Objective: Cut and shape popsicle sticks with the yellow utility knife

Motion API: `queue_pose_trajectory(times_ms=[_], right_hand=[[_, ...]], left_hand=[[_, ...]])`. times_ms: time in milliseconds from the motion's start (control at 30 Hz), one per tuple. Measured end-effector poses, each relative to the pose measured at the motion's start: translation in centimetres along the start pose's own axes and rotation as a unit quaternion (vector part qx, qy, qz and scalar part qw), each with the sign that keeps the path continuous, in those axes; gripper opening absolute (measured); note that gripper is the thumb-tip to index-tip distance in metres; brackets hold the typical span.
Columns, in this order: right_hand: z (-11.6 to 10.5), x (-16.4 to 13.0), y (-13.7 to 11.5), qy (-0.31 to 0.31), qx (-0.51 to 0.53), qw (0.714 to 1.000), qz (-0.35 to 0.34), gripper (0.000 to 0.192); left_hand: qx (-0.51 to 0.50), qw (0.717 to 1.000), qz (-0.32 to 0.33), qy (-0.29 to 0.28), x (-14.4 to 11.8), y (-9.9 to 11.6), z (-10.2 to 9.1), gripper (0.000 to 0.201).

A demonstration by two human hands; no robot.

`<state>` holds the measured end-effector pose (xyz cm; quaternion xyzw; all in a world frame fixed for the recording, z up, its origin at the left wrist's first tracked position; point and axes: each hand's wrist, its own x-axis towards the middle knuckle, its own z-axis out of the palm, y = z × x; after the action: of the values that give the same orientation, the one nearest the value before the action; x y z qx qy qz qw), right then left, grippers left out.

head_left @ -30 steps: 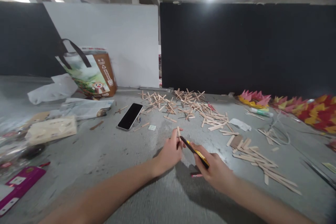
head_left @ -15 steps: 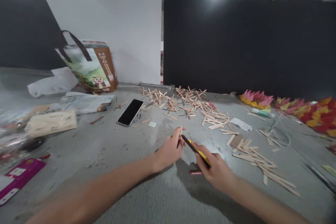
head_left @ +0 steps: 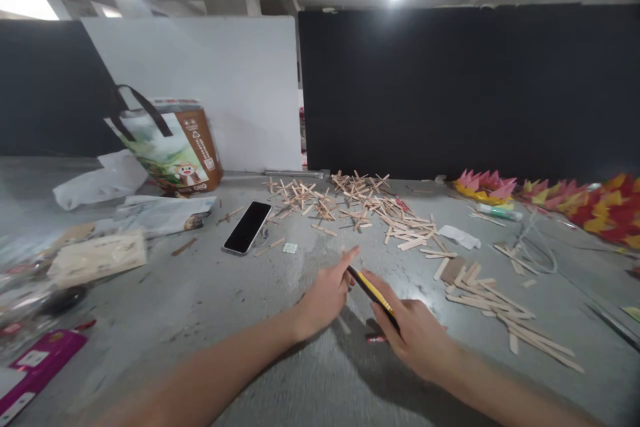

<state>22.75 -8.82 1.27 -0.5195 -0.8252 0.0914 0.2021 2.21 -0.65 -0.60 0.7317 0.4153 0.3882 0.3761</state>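
Observation:
My right hand [head_left: 413, 333] is wrapped around a yellow and black utility knife [head_left: 375, 297], which points up and left toward my other hand. Close to the knife's tip is my left hand [head_left: 325, 297], its index finger stretched forward and the other fingers curled. Whatever those fingers pinch is hidden now. Below the two hands, a small red and white item [head_left: 376, 339] lies on the grey table [head_left: 280, 373]. Loose wooden craft sticks [head_left: 493, 300] are scattered to the right of my right hand.
Farther back lies a pile of crossed sticks [head_left: 357, 197]. A phone [head_left: 247, 227] and a printed carrier bag [head_left: 173, 147] are at left, with a purple item [head_left: 43, 370] nearer. At right are a marker [head_left: 500, 211], a white scrap [head_left: 459, 237] and folded paper flowers [head_left: 485, 187].
The pale stick that stood up from my left fingers no longer shows. My left index finger has straightened forward, and the knife has shifted slightly. The view has tilted up a little.

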Motion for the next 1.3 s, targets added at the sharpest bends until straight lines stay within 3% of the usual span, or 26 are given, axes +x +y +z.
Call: queue_pose_trajectory(times_ms=[267, 433, 633, 800, 867, 933, 1000, 1033, 1167, 1300], right_hand=[[-0.7, -0.1, -0.3, 0.013, -0.050, 0.997, -0.050, 0.057], [-1.6, -0.7, -1.0, 0.035, -0.121, 0.990, -0.057, 0.057], [-1.2, -1.4, -2.0, 0.048, -0.244, 0.966, -0.078, 0.067], [-1.6, -1.5, -3.0, 0.044, -0.257, 0.963, -0.064, 0.071], [-2.2, -1.9, -3.8, 0.054, -0.230, 0.969, -0.073, 0.071], [-3.1, -2.7, -4.7, 0.071, -0.179, 0.976, -0.101, 0.069], [-4.2, -3.5, -5.5, 0.097, -0.130, 0.976, -0.148, 0.066], [-4.7, -3.8, -5.8, 0.124, -0.111, 0.973, -0.160, 0.064], [-6.8, -3.7, -5.7, 0.121, -0.069, 0.984, -0.112, 0.062], [-7.3, -2.2, -4.2, 0.155, -0.063, 0.984, -0.064, 0.056]], left_hand=[[-0.011, 0.998, -0.027, -0.048, 0.6, -0.2, 0.1, 0.051], [0.045, 0.998, 0.023, -0.043, 0.5, -0.9, 0.4, 0.046], [-0.070, 0.996, -0.005, -0.048, 0.6, -0.3, 1.1, 0.049], [-0.075, 0.995, 0.002, -0.060, 0.5, -0.3, 1.1, 0.048], [-0.071, 0.997, -0.007, -0.043, 0.9, -0.7, 0.5, 0.049], [-0.067, 0.994, -0.059, 0.057, 1.7, -1.1, -0.3, 0.052], [-0.084, 0.991, -0.061, 0.087, 2.3, -1.3, -1.0, 0.059], [-0.109, 0.989, -0.054, 0.080, 2.5, -1.2, -1.2, 0.062], [-0.261, 0.962, -0.077, -0.037, 2.4, -0.3, -0.8, 0.086], [-0.310, 0.946, -0.072, -0.061, 1.9, 0.3, -0.3, 0.095]])
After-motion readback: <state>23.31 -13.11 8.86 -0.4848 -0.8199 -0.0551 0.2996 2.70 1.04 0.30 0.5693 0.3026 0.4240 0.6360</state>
